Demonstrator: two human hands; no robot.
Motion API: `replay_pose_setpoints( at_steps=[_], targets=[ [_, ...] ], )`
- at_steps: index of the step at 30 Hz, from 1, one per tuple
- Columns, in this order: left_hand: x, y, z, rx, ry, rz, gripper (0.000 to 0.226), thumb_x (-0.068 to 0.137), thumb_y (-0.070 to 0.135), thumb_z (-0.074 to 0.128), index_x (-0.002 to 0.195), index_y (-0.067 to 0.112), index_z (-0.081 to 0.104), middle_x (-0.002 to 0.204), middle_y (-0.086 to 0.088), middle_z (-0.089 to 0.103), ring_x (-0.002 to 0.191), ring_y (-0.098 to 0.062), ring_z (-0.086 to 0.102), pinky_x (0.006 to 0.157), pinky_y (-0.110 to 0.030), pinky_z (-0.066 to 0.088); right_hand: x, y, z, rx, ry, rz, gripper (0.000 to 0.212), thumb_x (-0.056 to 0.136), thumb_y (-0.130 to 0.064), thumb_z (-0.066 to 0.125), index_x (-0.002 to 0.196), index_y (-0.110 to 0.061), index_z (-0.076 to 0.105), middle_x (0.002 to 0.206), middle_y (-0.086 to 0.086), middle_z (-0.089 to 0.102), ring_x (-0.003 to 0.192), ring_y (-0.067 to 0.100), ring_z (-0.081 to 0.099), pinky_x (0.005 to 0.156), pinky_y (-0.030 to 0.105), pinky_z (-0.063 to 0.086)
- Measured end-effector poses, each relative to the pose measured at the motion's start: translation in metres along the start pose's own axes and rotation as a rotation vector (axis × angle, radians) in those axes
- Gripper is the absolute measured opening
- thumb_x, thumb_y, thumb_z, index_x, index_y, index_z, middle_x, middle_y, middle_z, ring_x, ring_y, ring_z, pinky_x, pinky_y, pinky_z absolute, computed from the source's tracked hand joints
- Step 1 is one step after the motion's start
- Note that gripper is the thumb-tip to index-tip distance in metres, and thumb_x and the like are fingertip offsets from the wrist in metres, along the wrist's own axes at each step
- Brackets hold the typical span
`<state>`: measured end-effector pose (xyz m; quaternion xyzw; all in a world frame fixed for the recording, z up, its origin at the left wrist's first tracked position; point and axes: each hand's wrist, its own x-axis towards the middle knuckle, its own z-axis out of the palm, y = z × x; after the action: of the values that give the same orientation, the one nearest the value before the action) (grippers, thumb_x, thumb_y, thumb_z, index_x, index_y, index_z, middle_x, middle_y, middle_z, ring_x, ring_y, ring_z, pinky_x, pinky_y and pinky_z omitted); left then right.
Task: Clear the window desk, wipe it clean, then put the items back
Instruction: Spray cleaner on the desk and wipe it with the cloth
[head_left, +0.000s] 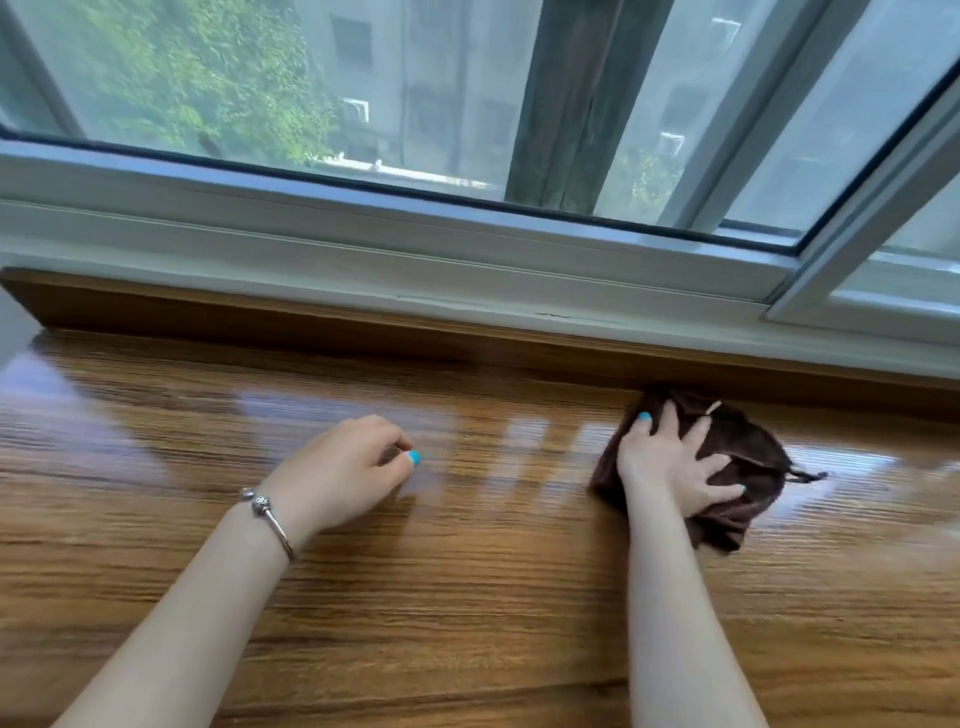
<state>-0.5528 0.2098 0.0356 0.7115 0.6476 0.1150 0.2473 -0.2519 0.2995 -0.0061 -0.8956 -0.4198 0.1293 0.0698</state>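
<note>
Her right hand (670, 462) presses the brown cloth (748, 467) flat, fingers spread, against the desk (467, 597) by the window sill (363, 249); left hand (343, 467), loosely curled, holds nothing. The bunched cloth may skip the sill corner.

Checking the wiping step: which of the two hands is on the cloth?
The right hand, fingers spread flat on the brown cloth near the back ledge. The left hand, wearing a bracelet, rests curled and empty.
</note>
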Motion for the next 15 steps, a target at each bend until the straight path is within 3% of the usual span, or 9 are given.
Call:
replay_pose_setpoints(
  at_steps=[2, 6, 8, 11, 15],
  targets=[
    [-0.008, -0.009, -0.005, 0.039, 0.001, -0.055, 0.029, 0.095, 0.04, 0.049, 0.117, 0.027, 0.062, 0.094, 0.014, 0.047, 0.096, -0.008, 0.048, 0.093, -0.031, 0.042, -0.054, -0.044, 0.026, -0.029, -0.031, -0.225, 0.052, 0.099, -0.054, 0.02, 0.15, -0.047, 0.025, 0.166, -0.007, 0.006, 0.149, 0.038, 0.01, 0.115, 0.064, 0.0],
    [-0.018, -0.023, -0.019, 0.137, -0.017, -0.148, 0.032, 0.095, 0.042, 0.048, 0.121, 0.027, 0.059, 0.108, 0.007, 0.052, 0.112, -0.015, 0.051, 0.099, -0.034, 0.041, -0.158, -0.091, 0.064, -0.093, -0.115, -0.852, 0.049, 0.096, -0.056, 0.027, 0.143, -0.049, 0.035, 0.165, -0.009, 0.015, 0.149, 0.035, 0.013, 0.113, 0.063, -0.001],
    [-0.021, -0.029, -0.027, 0.147, -0.031, -0.159, 0.032, 0.095, 0.042, 0.049, 0.121, 0.027, 0.059, 0.116, 0.006, 0.055, 0.115, -0.016, 0.05, 0.099, -0.03, 0.04, -0.16, -0.093, 0.064, -0.108, -0.185, -1.004, 0.049, 0.097, -0.059, 0.027, 0.145, -0.052, 0.03, 0.164, -0.013, 0.014, 0.151, 0.03, 0.008, 0.115, 0.06, -0.002],
    [-0.022, -0.04, -0.038, 0.16, -0.042, -0.149, 0.033, 0.096, 0.043, 0.048, 0.123, 0.029, 0.059, 0.124, 0.008, 0.054, 0.118, -0.013, 0.048, 0.101, -0.029, 0.039, -0.12, -0.078, 0.054, -0.103, -0.154, -0.93, 0.049, 0.098, -0.063, 0.028, 0.146, -0.057, 0.025, 0.163, -0.018, 0.013, 0.152, 0.023, 0.008, 0.117, 0.057, 0.002],
    [-0.022, -0.066, -0.05, 0.138, -0.046, -0.109, 0.033, 0.095, 0.043, 0.049, 0.125, 0.03, 0.058, 0.129, 0.01, 0.052, 0.121, -0.013, 0.047, 0.104, -0.034, 0.039, -0.053, -0.029, 0.029, -0.098, -0.057, -0.489, 0.049, 0.099, -0.061, 0.027, 0.147, -0.056, 0.025, 0.163, -0.018, 0.014, 0.151, 0.023, 0.01, 0.118, 0.06, 0.007]
  ],
)
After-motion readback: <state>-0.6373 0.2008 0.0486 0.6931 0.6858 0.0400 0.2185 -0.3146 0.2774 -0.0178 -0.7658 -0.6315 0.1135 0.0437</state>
